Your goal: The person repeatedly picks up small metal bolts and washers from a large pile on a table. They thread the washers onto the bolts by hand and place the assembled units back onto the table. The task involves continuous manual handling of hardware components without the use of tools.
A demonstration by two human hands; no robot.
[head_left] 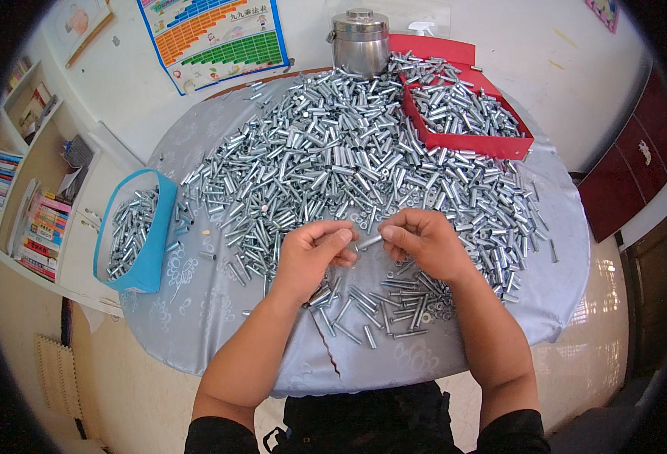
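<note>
My two hands meet over the near part of a round table covered in a grey-blue cloth (pixel 197 318). My right hand (pixel 424 244) pinches a small silver metal pin (pixel 369 241) by one end. The pin's other end points at my left hand (pixel 312 256), whose fingertips close on something small at the pin's tip; what it is cannot be made out. A large heap of silver metal sleeves and pins (pixel 349 159) fills the table beyond my hands. A smaller loose group of pins (pixel 394 303) lies just below my hands.
A blue bin (pixel 148 250) part-filled with metal pieces hangs at the table's left edge. A red tray (pixel 470 140) of pieces sits at the back right, a steel lidded pot (pixel 359 41) behind it. Bookshelves (pixel 23 189) stand on the left, a dark red cabinet (pixel 636 159) on the right.
</note>
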